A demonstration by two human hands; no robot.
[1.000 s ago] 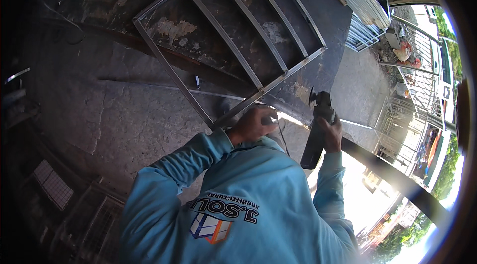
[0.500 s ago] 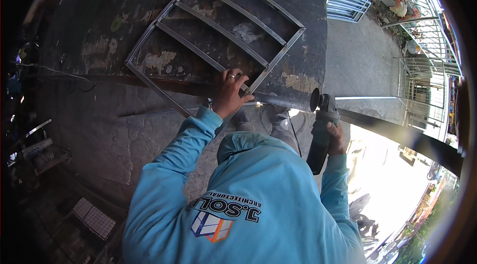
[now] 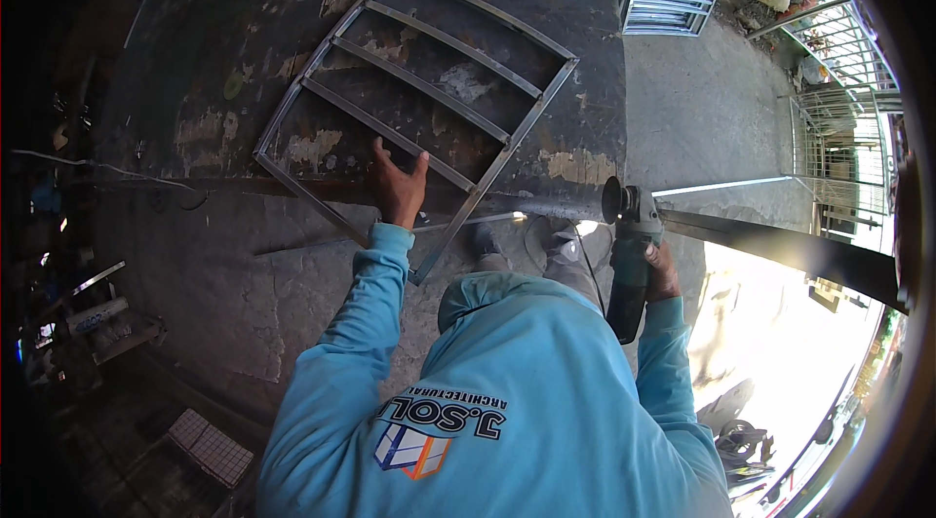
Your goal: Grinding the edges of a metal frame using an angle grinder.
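Note:
A welded metal frame (image 3: 421, 87) with several slightly curved crossbars lies slanted on a dark table, its near corner jutting past the table's front edge. My left hand (image 3: 398, 189) is over the near part of this frame, thumb and forefinger spread beside the nearest crossbar. Whether the fingertips touch that bar I cannot tell. On the right, my right hand (image 3: 663, 276) is wrapped around the body of an angle grinder (image 3: 629, 269). Its round disc (image 3: 612, 199) points up beside the table's front right corner. The grinder is apart from the frame.
The dark table (image 3: 195, 50) has worn, peeling patches. Stacked metal frames (image 3: 671, 1) stand beyond its right side. A long dark beam (image 3: 780, 250) runs rightward from near the grinder. A cord (image 3: 588, 269) hangs close to my feet. White railings (image 3: 824, 1) line the far right.
My left hand has come off the frame's right-hand bar and shifted left, fingers now spread. The grinder stays in my right hand. The whole view has shifted slightly.

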